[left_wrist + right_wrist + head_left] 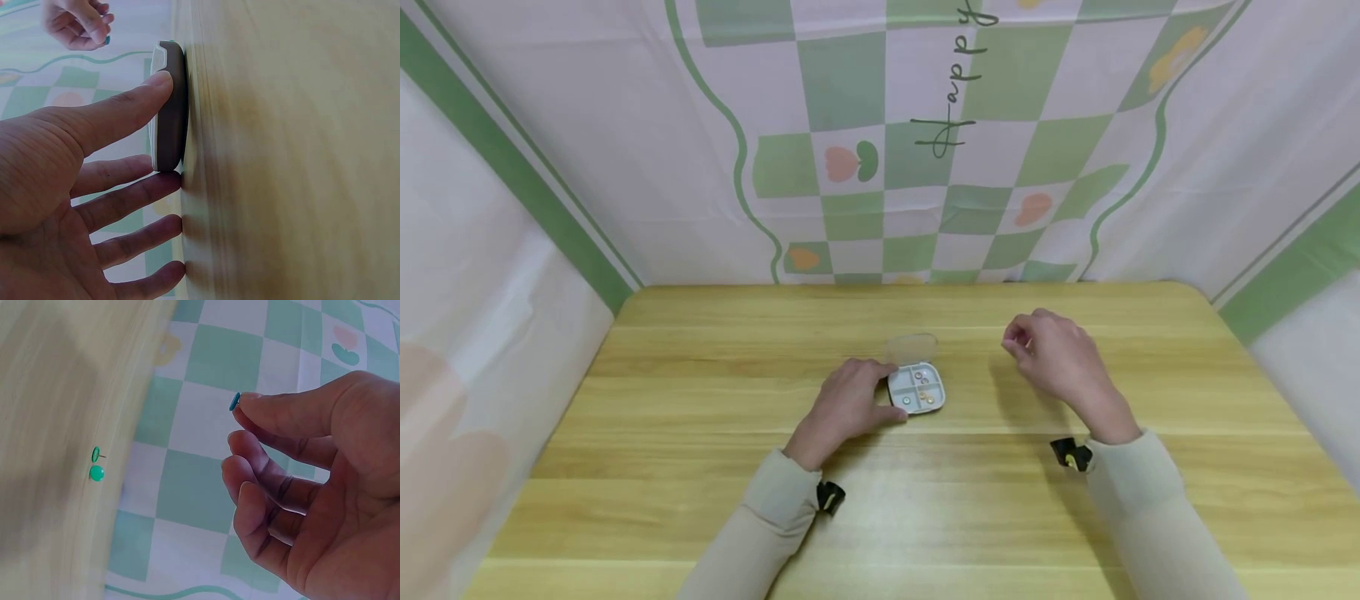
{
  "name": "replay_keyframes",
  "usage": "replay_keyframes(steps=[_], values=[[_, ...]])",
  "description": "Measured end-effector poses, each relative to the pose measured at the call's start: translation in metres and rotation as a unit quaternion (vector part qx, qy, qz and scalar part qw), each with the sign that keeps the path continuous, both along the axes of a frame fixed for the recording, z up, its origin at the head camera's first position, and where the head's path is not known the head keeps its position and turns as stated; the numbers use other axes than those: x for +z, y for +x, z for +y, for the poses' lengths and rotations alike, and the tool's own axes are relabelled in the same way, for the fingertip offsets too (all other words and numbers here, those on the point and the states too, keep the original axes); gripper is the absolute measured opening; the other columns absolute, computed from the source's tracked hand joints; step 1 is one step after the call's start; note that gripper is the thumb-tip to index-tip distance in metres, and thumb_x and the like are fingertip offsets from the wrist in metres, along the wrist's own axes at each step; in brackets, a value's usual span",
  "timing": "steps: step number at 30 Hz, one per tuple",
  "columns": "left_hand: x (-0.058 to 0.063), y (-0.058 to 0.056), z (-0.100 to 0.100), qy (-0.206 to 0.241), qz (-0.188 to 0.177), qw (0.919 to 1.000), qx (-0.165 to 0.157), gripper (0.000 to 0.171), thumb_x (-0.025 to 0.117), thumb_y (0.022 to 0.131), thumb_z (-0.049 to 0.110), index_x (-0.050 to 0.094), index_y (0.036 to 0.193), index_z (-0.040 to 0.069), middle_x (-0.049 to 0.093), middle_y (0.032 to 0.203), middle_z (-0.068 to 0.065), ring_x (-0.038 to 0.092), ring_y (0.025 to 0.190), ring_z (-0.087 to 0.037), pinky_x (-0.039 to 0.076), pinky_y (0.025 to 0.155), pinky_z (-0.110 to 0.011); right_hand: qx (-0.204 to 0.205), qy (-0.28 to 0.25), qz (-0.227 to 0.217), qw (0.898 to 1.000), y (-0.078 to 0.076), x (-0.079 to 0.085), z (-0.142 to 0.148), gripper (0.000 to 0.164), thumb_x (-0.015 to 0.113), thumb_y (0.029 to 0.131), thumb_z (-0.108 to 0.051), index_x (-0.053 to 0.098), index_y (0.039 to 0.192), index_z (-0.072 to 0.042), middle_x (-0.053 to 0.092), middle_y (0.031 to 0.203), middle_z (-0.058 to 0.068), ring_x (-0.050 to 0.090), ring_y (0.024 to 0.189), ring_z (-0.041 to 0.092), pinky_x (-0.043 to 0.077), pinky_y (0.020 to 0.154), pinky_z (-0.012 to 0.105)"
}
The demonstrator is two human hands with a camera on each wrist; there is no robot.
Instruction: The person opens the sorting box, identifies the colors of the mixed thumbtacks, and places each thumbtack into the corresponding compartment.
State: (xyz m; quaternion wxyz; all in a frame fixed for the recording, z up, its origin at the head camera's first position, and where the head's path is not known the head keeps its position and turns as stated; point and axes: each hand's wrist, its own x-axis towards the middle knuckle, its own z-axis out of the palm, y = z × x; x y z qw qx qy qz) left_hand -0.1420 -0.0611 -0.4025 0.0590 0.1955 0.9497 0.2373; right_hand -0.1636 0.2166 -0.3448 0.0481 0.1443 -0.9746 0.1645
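Observation:
A small white box [916, 387] with several compartments lies on the table, its clear lid [913, 347] raised at the far side. My left hand [848, 404] holds the box by its left edge. In the left wrist view, the thumb presses the dark side wall of the box [170, 125] and the index finger touches the corner. Small round pieces lie in some compartments. To the right, my right hand [1060, 354] hovers above the table. Between thumb and index finger it pinches a blue-headed thumbtack [234, 401], its other fingers loosely curled.
Two green thumbtacks [96, 464] lie on the wooden table [700, 500] in the right wrist view, one with its pin sideways. A checked green-and-white curtain [917, 158] hangs along the table's back edge, with more cloth at both sides.

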Motion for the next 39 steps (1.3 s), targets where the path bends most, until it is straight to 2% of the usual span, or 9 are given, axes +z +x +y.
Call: replay_keyframes(steps=[9,29,39], values=[[0.001,0.000,0.000,-0.003,0.000,1.0000,0.000,0.072,0.075,0.069,0.047,0.055,0.128,0.011,0.056,0.126,-0.005,0.051,0.112,-0.025,0.040,0.091,-0.037,0.018,0.004,0.011,1.000,0.002,-0.002,-0.014,0.007,0.062,0.085,-0.020,0.065,0.086,-0.014,0.055,0.081,-0.001,0.051,0.069,0.016,0.041,0.059,0.035],[0.001,0.000,0.000,0.001,0.007,1.0000,-0.004,0.070,0.076,0.068,0.046,0.057,0.126,0.010,0.060,0.118,-0.004,0.054,0.102,-0.021,0.043,0.082,-0.032,0.129,0.035,0.038,0.990,0.012,-0.020,-0.071,0.005,0.067,0.079,-0.015,0.064,0.083,-0.015,0.051,0.076,-0.007,0.049,0.064,0.009,0.041,0.056,0.025],[0.001,-0.001,-0.002,0.011,0.024,0.9996,-0.014,0.065,0.075,0.070,0.045,0.059,0.122,0.010,0.062,0.113,-0.003,0.054,0.098,-0.021,0.043,0.078,-0.032,0.159,0.036,0.040,0.986,0.016,-0.032,-0.091,0.006,0.067,0.078,-0.015,0.062,0.079,-0.017,0.047,0.074,-0.007,0.043,0.060,0.009,0.036,0.049,0.024]])
